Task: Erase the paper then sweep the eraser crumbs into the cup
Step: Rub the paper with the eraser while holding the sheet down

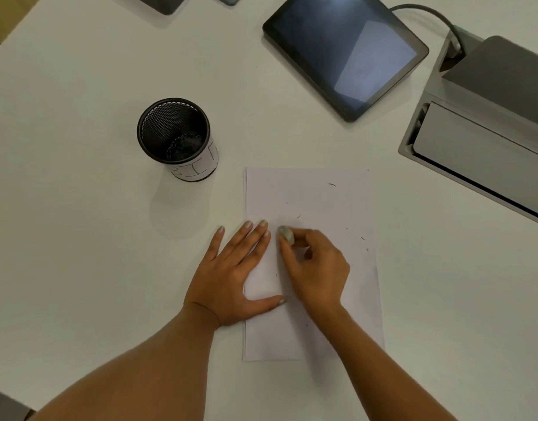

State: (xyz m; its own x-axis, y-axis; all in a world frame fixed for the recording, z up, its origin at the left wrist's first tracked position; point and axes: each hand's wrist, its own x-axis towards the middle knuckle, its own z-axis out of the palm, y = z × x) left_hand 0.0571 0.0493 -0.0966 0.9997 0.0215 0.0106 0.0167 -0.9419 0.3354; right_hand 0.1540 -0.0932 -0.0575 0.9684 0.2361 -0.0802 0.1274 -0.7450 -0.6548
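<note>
Two bare forearms enter from the near edge of the white table [79,86]. Left hand [231,275] lies flat, palm down, fingers spread, grasping nothing; it presses the left margin of the paper [322,196], thumb and two fingertips on the sheet, the rest on the table. Right hand [314,268] is over the middle of the sheet, fingers curled, pinching a small grey eraser [286,233] between thumb and fingertips. Eraser tip is down at the paper, just beside the left hand's fingertips; actual contact with the sheet cannot be confirmed.

Paper lies portrait, near corners partly covered by the right forearm. Eraser crumbs [332,185], thin dark curls, are scattered over the upper and right parts of the sheet, few in number.

Beyond the sheet's far left corner stands the cup [176,138]: black mesh, upright, open top, white paper band round its base, near but apart from the paper. Something dark lies at its bottom; unclear what.

Farther right, a dark tablet [346,53] lies flat, screen off. A grey cable box [474,141] is set in the table at far right, a cable [428,13] running into it.
</note>
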